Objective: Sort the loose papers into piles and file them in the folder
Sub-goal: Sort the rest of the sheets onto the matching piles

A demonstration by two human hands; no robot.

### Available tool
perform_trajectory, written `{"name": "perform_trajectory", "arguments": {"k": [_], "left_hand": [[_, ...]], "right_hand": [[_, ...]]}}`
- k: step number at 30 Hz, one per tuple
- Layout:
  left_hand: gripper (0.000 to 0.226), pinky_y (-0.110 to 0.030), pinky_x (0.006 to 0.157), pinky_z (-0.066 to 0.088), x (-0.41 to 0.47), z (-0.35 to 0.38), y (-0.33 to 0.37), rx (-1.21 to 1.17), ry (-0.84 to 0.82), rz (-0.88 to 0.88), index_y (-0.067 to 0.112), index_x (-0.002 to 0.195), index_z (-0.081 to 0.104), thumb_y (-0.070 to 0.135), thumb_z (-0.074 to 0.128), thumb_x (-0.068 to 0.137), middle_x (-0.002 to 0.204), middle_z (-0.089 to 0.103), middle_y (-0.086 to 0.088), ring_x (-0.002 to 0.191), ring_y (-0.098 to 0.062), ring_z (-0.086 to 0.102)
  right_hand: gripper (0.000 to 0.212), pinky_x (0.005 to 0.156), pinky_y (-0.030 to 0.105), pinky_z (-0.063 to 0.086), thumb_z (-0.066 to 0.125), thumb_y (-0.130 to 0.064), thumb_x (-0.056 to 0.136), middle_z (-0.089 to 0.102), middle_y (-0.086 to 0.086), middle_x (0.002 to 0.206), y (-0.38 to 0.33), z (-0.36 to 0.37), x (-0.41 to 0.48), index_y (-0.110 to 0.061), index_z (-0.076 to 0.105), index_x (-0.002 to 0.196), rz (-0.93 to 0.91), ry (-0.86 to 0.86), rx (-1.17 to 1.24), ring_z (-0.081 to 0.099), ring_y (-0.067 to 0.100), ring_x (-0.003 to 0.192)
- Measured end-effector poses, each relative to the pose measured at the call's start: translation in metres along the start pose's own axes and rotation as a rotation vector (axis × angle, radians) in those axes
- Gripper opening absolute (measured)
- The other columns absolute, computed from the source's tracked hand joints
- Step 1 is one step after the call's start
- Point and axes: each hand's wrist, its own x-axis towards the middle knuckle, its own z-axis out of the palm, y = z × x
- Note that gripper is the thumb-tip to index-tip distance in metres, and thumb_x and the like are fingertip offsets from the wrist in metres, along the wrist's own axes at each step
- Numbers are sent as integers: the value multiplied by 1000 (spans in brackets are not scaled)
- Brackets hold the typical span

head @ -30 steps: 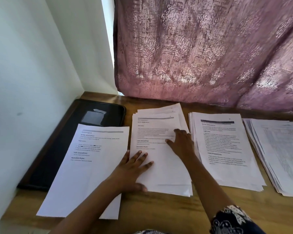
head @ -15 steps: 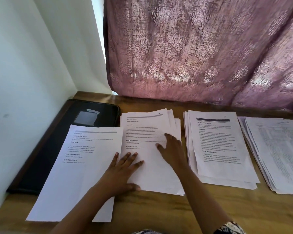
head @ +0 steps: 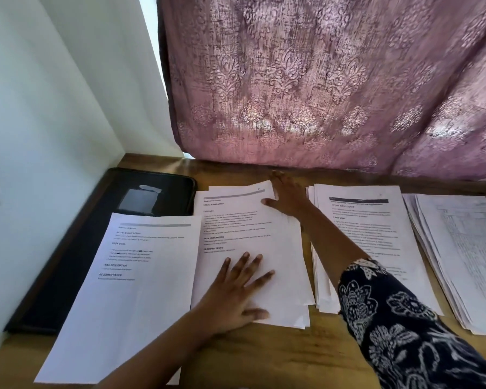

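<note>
Left hand [head: 236,290] lies flat with its fingers spread wide and straight, palm down on the lower half of the second pile [head: 253,234], holding nothing. Right hand [head: 288,197] reaches to the upper right corner of that same pile, fingers straight. Its thumb rests on the top sheet and its fingertips run past the far edge toward the back of the table. It is slightly blurred, so I cannot tell whether the fingers are touching the wood.

Filling the upper right of the frame is a mauve patterned curtain [head: 320,80], whose hem hangs down to the back of the table. A pale wall [head: 40,108] takes up the upper left. Below both runs the wooden table [head: 264,360], bare along the bottom edge of the frame.

At the left, against the wall, the black folder [head: 177,197] lies closed and flat, with a clear label pocket near its far end. A single sheet [head: 129,290] of printed text covers much of the folder's right side, and its right edge meets the second pile. Right of centre sits the third pile [head: 376,234], printed with a dark header bar and crossed by the right forearm. At the far right edge the fourth pile [head: 460,248] is loosely fanned, and its print looks like a table. A dark floral sleeve [head: 404,318] covers the right arm in the lower right.
</note>
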Motion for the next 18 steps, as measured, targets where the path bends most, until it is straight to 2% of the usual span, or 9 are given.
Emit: {"name": "perform_trajectory", "arguments": {"k": [3, 6, 8, 10, 13, 15, 16, 18], "left_hand": [[74, -58, 106, 34, 11, 4, -14, 14, 44, -15, 30, 153, 22, 73, 23, 92, 159, 24, -4, 144, -30, 25], [75, -57, 115, 23, 19, 3, -22, 45, 45, 7, 31, 153, 22, 74, 25, 91, 160, 22, -3, 145, -29, 22], [79, -53, 114, 12, 19, 8, -23, 31, 74, 41, 31, 153, 20, 76, 28, 89, 161, 18, -2, 147, -29, 18], [84, -51, 112, 6, 18, 13, -23, 24, 115, 69, 31, 154, 17, 79, 30, 86, 162, 13, -1, 148, -28, 13], [87, -51, 112, 4, 16, 15, -20, 43, 188, 71, 32, 154, 14, 81, 31, 85, 162, 10, -1, 148, -27, 11], [85, -52, 113, 4, 10, 7, -20, 47, 259, 50, 33, 154, 14, 80, 31, 85, 162, 10, 1, 148, -24, 12], [82, -51, 115, 4, 6, 1, -23, 13, 316, 19, 34, 154, 15, 78, 32, 87, 162, 10, 3, 149, -22, 11], [71, -54, 118, 7, -8, -15, -41, -106, 447, -150, 35, 152, 22, 72, 30, 92, 161, 14, 4, 149, -18, 12]], "right_hand": [[78, 113, 46, 29, 61, -51, 86, 33, 10, 153, 10, 7, 8, -13, 31, 146, 50, -4, 41, 32, 31, 139], [71, 112, 42, 30, 64, -44, 87, 38, 10, 150, 15, 11, 10, -12, 36, 144, 54, 54, 129, 35, 30, 137], [72, 110, 41, 32, 69, -41, 84, 41, 10, 148, 17, 10, 13, -11, 39, 142, 70, 72, 223, 39, 30, 135], [77, 111, 41, 32, 72, -41, 81, 39, 10, 149, 19, 10, 12, -13, 36, 143, 69, 58, 263, 38, 30, 136], [85, 114, 47, 26, 70, -43, 83, 26, 12, 155, 19, 12, 6, -15, 25, 149, 62, 40, 200, 28, 34, 140], [80, 113, 49, 25, 69, -38, 84, 29, 15, 153, 7, 10, -3, -13, 28, 148, 53, 178, 93, 28, 36, 140], [72, 110, 48, 30, 69, -33, 85, 38, 17, 148, -4, 7, -10, -11, 35, 145, 48, 289, 111, 35, 36, 135], [49, 97, 40, 44, 67, -24, 87, 59, 14, 126, -40, 4, -33, -9, 52, 131, 46, 431, 333, 54, 33, 116]]}}
